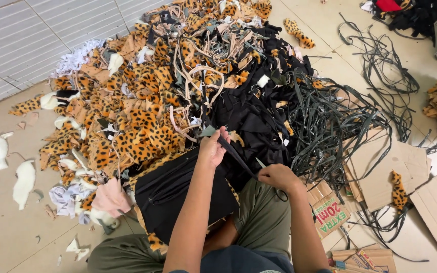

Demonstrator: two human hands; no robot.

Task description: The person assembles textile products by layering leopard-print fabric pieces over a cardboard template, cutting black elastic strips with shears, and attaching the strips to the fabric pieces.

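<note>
the left hand point(212, 147) pinches one end of a black strap point(238, 159); the right hand point(277, 177) grips scissors point(265, 169) at it, just near the leopard-print scrap heap point(142, 101).

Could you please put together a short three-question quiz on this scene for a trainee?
1. True or false: the left hand pinches one end of a black strip.
2. What pattern covers most scraps in the fabric pile? A) stripes B) leopard spots C) checks
3. What flat brown material lies on the floor to the person's right?

Key:
1. True; the right hand holds the strip's other end, with scissors in it.
2. B
3. Cardboard.
</note>
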